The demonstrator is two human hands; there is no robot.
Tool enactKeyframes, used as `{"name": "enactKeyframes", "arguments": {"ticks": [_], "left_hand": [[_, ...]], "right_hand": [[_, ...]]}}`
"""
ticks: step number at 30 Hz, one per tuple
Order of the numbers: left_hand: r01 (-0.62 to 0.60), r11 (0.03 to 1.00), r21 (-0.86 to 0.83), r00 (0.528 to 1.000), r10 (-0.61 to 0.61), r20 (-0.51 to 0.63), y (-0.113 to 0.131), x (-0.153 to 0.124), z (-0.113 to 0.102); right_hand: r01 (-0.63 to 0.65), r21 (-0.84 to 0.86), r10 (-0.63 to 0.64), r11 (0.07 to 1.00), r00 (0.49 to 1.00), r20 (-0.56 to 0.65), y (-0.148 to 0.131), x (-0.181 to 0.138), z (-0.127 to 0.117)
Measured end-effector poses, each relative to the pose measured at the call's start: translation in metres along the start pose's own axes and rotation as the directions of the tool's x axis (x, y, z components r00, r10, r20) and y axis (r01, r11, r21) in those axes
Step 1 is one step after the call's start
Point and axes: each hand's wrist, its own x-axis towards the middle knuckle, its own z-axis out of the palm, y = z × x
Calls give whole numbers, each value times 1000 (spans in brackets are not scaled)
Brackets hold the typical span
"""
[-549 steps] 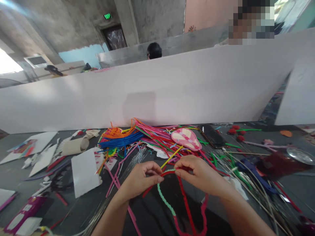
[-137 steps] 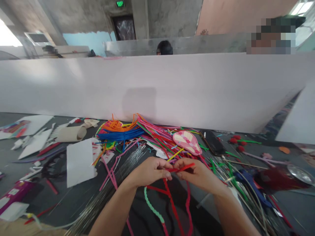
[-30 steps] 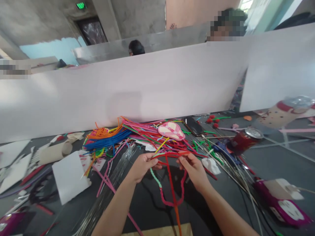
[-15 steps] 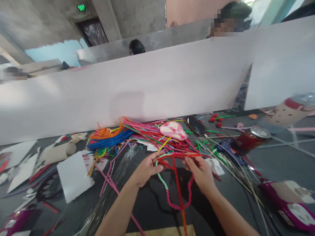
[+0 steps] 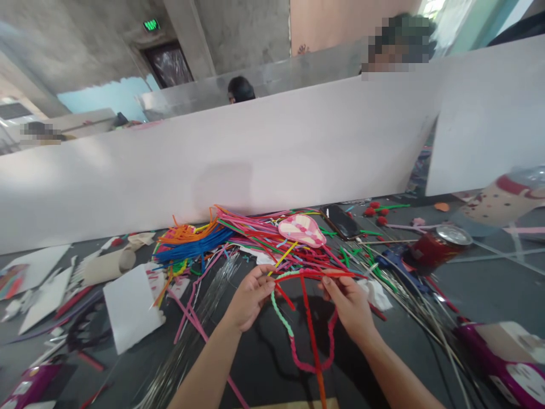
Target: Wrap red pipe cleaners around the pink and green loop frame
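Between my hands is a loop of twisted pipe cleaners [image 5: 293, 352], mint green on its left side and magenta along the bottom and right. A long red pipe cleaner [image 5: 310, 318] runs down its middle and past the bottom, turning orange-red there. Another red pipe cleaner lies across the top, with a short end slanting down inside the loop near my left fingers. My left hand [image 5: 254, 298] pinches the top left corner, where red meets mint. At the top right, my right hand [image 5: 347, 295] grips the red strand and the loop's edge between thumb and fingers.
Behind the loop lies a heap of coloured pipe cleaners [image 5: 251, 233] with a pink-and-cream oval piece [image 5: 301, 230] on it. A phone [image 5: 340, 221], a red can [image 5: 440, 247] and a cup [image 5: 494, 199] stand or lie rightward. Cardboard tube [image 5: 108, 266] and white card [image 5: 130, 307] are leftward. A white partition [image 5: 298, 153] crosses behind; people are beyond.
The short red end by my left hand now slants more steeply down inside the loop. My left fingers have drawn closer together at the corner. The whole view has shifted slightly.
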Motion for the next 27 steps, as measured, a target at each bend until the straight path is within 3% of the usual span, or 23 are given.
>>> {"name": "enactKeyframes", "arguments": {"ticks": [8,12,16,19,23,27], "left_hand": [[-59,997,-43,998,57,-41,-6,-4,9],[-135,986,94,987,143,-77,-9,-8,16],[-207,922,326,931,288,-223,-17,-6,23],[-243,889,388,884,367,-288,-19,-7,27],[-260,845,467,849,430,-306,-15,-12,27],[-176,833,524,823,417,-387,-16,-16,22]], "right_hand": [[-2,-59,1,998,1000,-9,2,1,0],[-17,-53,17,998,1000,3,2,-1,2],[-2,-43,3,999,1000,26,-1,-4,2],[-3,-58,4,998,1000,24,-3,-5,2],[-7,-54,8,999,1000,13,-2,-6,1],[-18,-48,19,999,1000,9,0,-8,2]]}}
